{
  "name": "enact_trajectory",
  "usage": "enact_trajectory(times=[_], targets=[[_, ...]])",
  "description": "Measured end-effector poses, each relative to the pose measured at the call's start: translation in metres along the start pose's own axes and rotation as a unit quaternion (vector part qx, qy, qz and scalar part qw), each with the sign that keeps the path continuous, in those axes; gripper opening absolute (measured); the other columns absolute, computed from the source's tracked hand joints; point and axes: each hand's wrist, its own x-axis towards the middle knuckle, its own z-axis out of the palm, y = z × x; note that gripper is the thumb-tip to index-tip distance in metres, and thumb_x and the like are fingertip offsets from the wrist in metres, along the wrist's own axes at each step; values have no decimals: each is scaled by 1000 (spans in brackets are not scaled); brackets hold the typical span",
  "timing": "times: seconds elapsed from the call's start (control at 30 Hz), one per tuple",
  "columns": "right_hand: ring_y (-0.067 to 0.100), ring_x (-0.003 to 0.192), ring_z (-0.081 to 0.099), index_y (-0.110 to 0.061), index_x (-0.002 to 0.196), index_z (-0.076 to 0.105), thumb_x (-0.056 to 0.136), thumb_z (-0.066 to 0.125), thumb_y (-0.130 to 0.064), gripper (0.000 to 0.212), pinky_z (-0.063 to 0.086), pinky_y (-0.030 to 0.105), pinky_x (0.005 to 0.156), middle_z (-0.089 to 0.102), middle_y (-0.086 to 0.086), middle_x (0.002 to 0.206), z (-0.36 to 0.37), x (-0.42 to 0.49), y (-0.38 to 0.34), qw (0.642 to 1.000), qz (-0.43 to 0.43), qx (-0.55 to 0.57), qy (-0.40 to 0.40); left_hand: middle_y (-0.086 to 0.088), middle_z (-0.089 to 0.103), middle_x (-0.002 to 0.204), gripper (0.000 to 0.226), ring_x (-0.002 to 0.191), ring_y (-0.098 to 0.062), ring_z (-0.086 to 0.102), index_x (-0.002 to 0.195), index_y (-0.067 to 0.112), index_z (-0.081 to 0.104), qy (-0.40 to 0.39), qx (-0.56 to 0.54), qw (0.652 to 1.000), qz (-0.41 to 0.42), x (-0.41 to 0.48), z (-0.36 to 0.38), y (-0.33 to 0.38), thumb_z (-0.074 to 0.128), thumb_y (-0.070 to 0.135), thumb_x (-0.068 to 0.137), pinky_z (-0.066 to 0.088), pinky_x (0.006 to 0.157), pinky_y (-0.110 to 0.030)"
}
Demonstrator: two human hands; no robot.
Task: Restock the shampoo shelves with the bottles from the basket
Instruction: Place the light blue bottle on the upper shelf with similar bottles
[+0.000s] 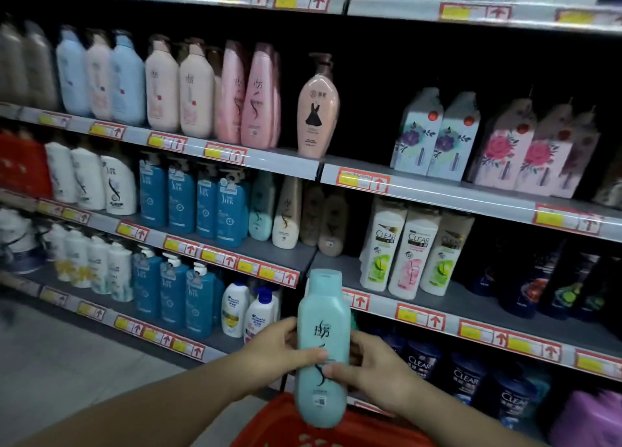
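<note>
I hold one tall mint-green plastic shampoo bottle (323, 308) upright, cap uppermost, its black-script label facing me. My left hand (276, 349) grips its left side with the thumb laid across the front. My right hand (373, 369) grips the right side, thumb likewise on the front. Both hands are clamped on this one bottle. It is directly above the red perforated plastic basket (289, 426) at the bottom edge. Ahead stand grey metal store shelves (471, 298), stocked. A matching mint-green bottle (261, 207) stands on a left tier, just beside blue pump bottles (183, 197).
</note>
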Motion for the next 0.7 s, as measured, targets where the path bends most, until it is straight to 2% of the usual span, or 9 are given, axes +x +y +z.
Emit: enact_trajectory(times=[0.07,0.1,0.23,0.33,0.43,0.57,0.7], targets=[[15,105,70,-9,120,64,81,76,0,41,57,32,89,74,3,114,0,15,-12,1000,-13,-7,2,5,72,110,62,103,-12,68,114,24,63,18,-10,1000,-4,3,-7,-2,83,48,60,55,92,-39],[15,106,70,-10,119,65,81,76,-3,40,57,33,91,74,2,114,-1,25,-19,1000,-23,-18,0,5,72,110,61,102,-12,68,114,26,63,28,-12,1000,2,5,-12,-2,81,51,61,56,91,-39],[13,107,69,-13,120,64,81,79,-10,42,56,36,95,73,-1,116,-2,67,-46,998,-44,-55,1,4,68,109,34,99,-11,68,116,22,57,85,-2,996,23,21,-34,5,69,34,86,58,85,-31],[13,104,70,-13,119,66,81,79,-12,40,56,39,94,74,-1,114,4,105,-58,996,-48,-71,21,3,67,109,28,99,-13,68,115,19,56,124,-13,992,25,42,-55,7,65,28,90,57,87,-33],[13,98,71,-12,117,66,80,80,-15,40,57,35,91,74,0,111,18,153,-73,993,-40,-102,33,-1,69,108,23,94,-13,68,108,19,58,168,-15,986,-8,72,-82,9,65,31,89,57,87,-36],[18,89,73,-13,108,70,79,80,-15,31,60,39,82,76,4,104,36,220,-89,995,-22,-75,61,-6,66,112,35,102,-26,64,115,13,58,274,80,957,-45,113,-128,26,55,39,92,53,92,-41],[21,96,71,-13,112,67,79,81,-14,36,57,42,91,73,5,110,41,278,-109,993,-43,-94,61,-8,63,121,38,108,-26,60,124,13,55,290,113,949,-57,142,-165,44,52,37,94,48,85,-31]])
